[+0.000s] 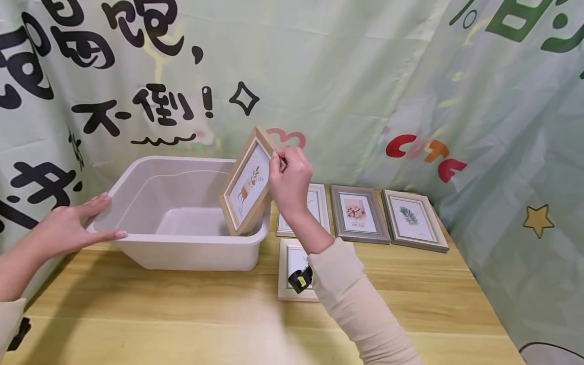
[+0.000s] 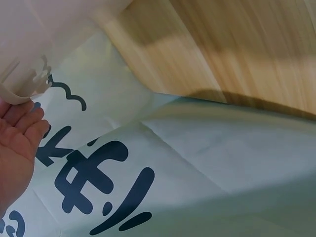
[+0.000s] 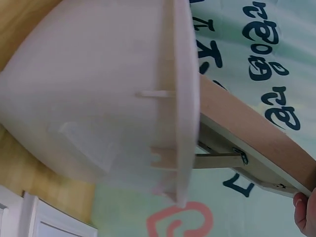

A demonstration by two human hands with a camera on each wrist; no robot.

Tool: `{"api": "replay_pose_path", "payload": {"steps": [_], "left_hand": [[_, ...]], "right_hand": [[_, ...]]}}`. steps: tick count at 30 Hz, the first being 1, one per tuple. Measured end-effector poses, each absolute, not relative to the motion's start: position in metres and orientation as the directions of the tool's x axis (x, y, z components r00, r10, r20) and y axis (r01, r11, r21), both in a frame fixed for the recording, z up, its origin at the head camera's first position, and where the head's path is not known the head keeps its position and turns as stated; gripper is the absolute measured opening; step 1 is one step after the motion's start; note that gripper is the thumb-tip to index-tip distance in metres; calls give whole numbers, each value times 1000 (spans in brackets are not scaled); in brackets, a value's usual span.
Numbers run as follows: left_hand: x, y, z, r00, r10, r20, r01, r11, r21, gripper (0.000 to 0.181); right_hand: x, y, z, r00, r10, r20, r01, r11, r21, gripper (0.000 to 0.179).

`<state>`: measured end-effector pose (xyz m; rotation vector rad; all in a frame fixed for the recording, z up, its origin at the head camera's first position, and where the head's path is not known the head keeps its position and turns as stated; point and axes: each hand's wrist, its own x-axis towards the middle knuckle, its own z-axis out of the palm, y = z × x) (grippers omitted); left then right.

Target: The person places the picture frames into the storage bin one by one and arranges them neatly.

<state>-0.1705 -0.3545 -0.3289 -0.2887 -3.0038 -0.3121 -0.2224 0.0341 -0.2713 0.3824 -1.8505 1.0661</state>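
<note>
While the left hand (image 1: 75,225) grips the rim of the white bin (image 1: 191,253) at its left end, the right hand (image 1: 292,175) pinches the wooden frame (image 1: 250,185) by its upper right edge. That frame tilts at the bin's right end, its lower part inside the rim; a support leg (image 3: 217,161) stands off its back. The step in hand looks like passing it across the rim, though whether inward or outward I cannot tell. The next move probably calls for keeping that leg clear, with the bin steadied. To the right, three frames (image 1: 360,213) lie far, and a fourth frame (image 1: 293,259) near, on the table (image 1: 205,319).
</note>
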Motion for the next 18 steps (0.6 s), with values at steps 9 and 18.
{"api": "replay_pose_path", "payload": {"steps": [9, 18], "left_hand": [[-170, -355, -330, -977, 179, 117, 199, 961, 192, 94], [-172, -354, -329, -985, 151, 86, 166, 960, 224, 94]], "right_hand": [[-222, 31, -291, -528, 148, 836, -634, 586, -504, 12], [-214, 26, -299, -578, 84, 812, -608, 620, -496, 13]]}}
